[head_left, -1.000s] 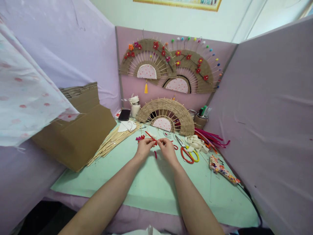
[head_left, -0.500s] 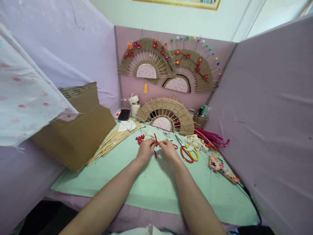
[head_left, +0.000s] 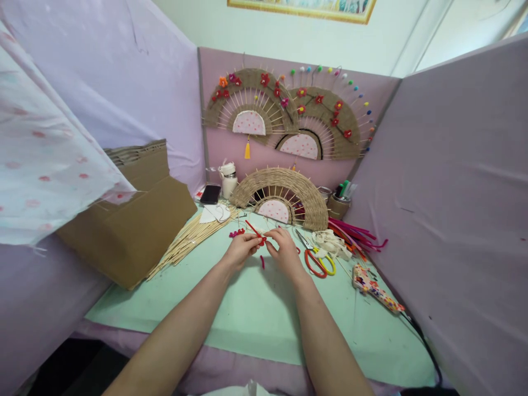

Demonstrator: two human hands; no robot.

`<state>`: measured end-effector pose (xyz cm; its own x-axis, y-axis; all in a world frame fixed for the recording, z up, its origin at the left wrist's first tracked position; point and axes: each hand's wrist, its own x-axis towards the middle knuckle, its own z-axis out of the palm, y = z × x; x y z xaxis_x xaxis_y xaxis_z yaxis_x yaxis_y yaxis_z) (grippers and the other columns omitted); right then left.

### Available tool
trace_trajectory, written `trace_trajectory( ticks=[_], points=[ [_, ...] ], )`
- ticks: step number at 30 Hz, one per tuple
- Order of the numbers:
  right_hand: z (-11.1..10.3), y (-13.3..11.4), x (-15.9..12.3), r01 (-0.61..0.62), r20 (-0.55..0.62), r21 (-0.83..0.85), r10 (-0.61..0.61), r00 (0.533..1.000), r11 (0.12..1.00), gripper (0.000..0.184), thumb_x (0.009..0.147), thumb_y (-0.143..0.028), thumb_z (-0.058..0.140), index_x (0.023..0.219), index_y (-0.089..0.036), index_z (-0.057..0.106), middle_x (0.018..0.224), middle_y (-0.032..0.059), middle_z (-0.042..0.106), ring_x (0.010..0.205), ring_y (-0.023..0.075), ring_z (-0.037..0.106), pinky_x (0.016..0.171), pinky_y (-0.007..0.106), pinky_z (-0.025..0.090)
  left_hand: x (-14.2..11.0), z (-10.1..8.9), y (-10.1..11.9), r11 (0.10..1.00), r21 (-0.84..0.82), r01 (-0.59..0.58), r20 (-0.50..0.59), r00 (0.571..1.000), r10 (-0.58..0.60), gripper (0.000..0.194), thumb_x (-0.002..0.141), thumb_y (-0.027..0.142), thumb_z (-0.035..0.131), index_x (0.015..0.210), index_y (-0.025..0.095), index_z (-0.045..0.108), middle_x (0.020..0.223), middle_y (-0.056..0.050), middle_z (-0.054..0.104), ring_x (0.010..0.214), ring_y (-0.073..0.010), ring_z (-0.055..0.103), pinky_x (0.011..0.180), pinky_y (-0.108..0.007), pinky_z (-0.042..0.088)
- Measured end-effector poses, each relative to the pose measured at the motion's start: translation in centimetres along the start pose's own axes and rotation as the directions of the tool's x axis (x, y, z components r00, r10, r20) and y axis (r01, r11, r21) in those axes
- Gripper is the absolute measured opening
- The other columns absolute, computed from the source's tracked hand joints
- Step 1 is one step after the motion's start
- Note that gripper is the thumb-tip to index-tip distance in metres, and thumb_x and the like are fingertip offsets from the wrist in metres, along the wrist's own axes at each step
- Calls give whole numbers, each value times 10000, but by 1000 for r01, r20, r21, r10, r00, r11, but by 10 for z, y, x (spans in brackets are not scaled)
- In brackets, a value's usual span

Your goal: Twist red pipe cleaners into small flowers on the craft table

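Note:
Between thumb and fingers, my left hand point(head_left: 242, 250) pinches a red pipe cleaner point(head_left: 252, 227). Its straight end points up and to the left, and its other end is bent into a small curl. Close by on the right, my right hand point(head_left: 284, 250) has thumb and forefinger apart at the curl; whether they touch it is hard to see. Small red and magenta pipe-cleaner flowers point(head_left: 236, 233) lie just beyond my left hand. A short magenta piece point(head_left: 262, 262) rests on the table between my wrists.
Scissors with red and yellow handles point(head_left: 317, 263) lie right of my hands, near a floral glue gun point(head_left: 376, 289) and pipe cleaners point(head_left: 358, 234). A woven fan point(head_left: 284, 181) stands behind. Thin sticks point(head_left: 185, 242) and cardboard point(head_left: 132, 231) are at left.
My right thumb and fingers have spread apart from their pinch. The pipe cleaner, held in my left hand, has tipped from nearly upright toward the left.

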<state>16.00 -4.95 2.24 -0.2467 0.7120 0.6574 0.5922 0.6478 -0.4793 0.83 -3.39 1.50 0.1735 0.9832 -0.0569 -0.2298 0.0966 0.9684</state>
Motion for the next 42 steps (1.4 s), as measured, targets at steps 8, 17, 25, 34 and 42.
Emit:
trace_trajectory(
  ticks=[8,17,25,34,42],
  points=[
    [0,5,0,72,43,-87,-69,997,994,130,864,-214,498,865,-202,628,850,58,616,852,199,511,784,328,400,0,-3,1,998,17,52,37,998,-53,302,567,367,749,690,111,648,573,-7,552,501,-64,434,507,-217,306],
    [-1,0,0,21,79,-102,-13,997,995,171,877,-232,474,833,-202,637,821,59,618,829,200,498,765,322,387,1,-2,-3,992,123,-6,30,1000,3,326,588,413,712,687,112,634,552,10,539,491,-67,423,503,-223,303],
    [0,1,-1,-23,72,-87,29,997,996,168,868,-245,478,799,-197,623,793,54,621,802,196,506,747,315,382,-1,2,0,979,191,-76,-7,997,78,278,601,367,690,701,111,644,538,19,536,498,-76,432,519,-230,329],
    [9,-1,-1,-398,25,97,398,917,912,142,742,-257,511,648,-171,572,643,11,593,618,137,484,606,255,353,1,5,-12,827,481,-289,-4,943,332,164,718,278,575,732,141,663,717,-47,669,679,-156,583,642,-267,431],
    [16,6,-3,-741,221,365,721,657,564,187,663,-340,492,586,-170,508,463,-66,377,449,86,329,442,213,263,-9,12,-16,513,718,-471,163,830,534,177,787,175,501,812,177,676,813,-61,674,779,-169,579,743,-290,420]
  ],
)
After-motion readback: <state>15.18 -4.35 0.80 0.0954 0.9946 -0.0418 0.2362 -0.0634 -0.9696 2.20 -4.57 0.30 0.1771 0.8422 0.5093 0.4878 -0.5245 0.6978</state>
